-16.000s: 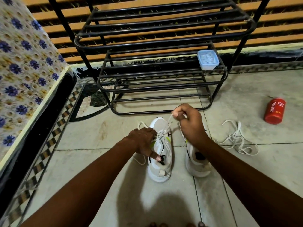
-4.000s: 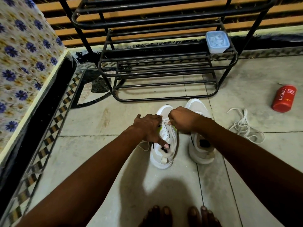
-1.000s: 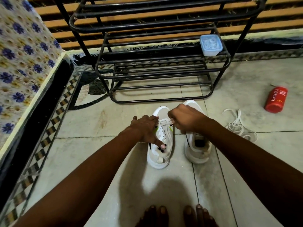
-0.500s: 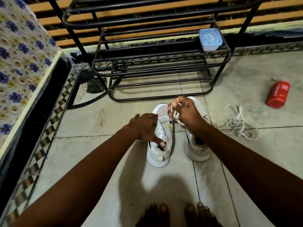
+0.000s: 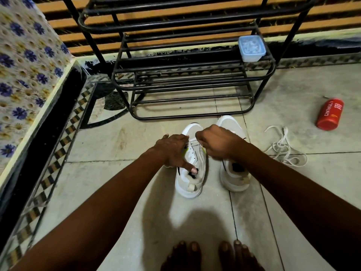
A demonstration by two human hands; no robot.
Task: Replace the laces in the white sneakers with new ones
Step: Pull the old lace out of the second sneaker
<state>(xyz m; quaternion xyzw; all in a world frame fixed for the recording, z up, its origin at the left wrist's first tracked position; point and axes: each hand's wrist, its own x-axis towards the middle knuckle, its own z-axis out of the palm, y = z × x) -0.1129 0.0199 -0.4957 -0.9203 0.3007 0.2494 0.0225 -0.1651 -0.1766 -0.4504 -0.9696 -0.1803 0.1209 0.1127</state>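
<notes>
The person is lacing the left sneaker [image 5: 190,169] on the floor [image 5: 121,202]. The left hand [image 5: 172,151] is steadying it, thumb pressing into the collar, while the right hand [image 5: 214,142] is curling tight over the lace [image 5: 195,142] near the upper eyelets. To my eye, pulling evenly while keeping the shoe pinned would work best. The right sneaker [image 5: 233,173] is sitting just beside, under the right wrist; loose laces [image 5: 283,149] are lying well apart.
</notes>
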